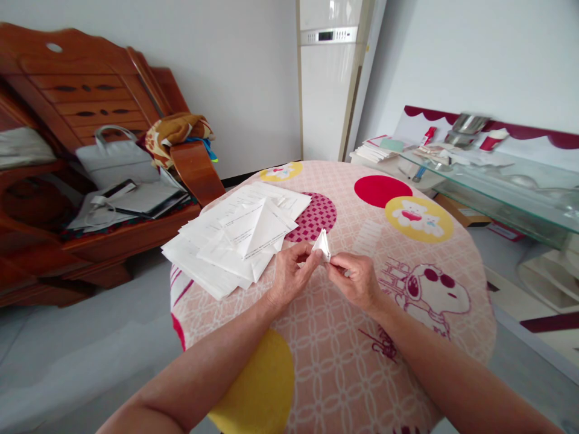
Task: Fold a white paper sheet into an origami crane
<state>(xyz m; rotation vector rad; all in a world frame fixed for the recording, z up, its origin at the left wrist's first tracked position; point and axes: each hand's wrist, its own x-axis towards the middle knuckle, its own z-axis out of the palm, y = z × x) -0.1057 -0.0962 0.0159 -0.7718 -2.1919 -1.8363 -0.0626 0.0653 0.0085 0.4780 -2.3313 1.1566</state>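
Note:
A small piece of folded white paper [322, 242], pointed at the top, is held up over the middle of the table. My left hand [296, 268] pinches its left side between thumb and fingers. At its lower right corner, my right hand [355, 276] grips the same paper with thumb and forefinger. Just left of my hands lies a spread pile of printed white sheets [212, 253], with a creased, folded sheet [257, 229] on top. Behind my right hand a flat strip of white paper [367, 238] rests on the cloth.
A patterned pink tablecloth [335, 355] covers the round table. To the left stands a wooden bench [90, 90] with a grey bag [117, 158] and a laptop [151, 196]. On the right, a glass shelf [506, 187] holds a metal pot [470, 123] and a paper cup [493, 140].

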